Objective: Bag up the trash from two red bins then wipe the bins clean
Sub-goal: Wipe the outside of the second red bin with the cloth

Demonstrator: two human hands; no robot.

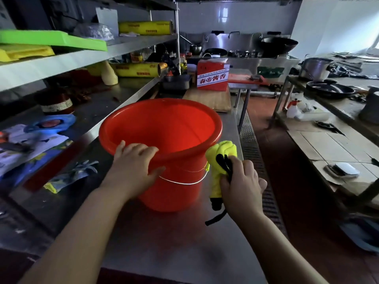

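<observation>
Head view: a red bin [164,140] stands upright on a steel table [164,242], near its right edge, mouth open to the camera, with its thin wire handle [180,182] hanging down against the near wall. The left hand [135,158] grips the near rim: its fingers [141,149] curl over the lip into the bin and the thumb lies on the outer wall. The right hand [242,179] is closed around a bunched yellow cloth [220,158] with black trim, which touches the bin's outer right side just under the rim; a black strip of the cloth trails onto the table.

Behind the bin lies a wooden board [207,99] with a red box [212,76] at its far end. Left of the bin, a blue and yellow glove [75,175] lies on the table. Shelves on the left carry a green board [51,38] and yellow film rolls [145,27]. Farther back, a wok [279,45] sits on a stove; on the right are a steel pot [315,67] and a dark pan [330,90].
</observation>
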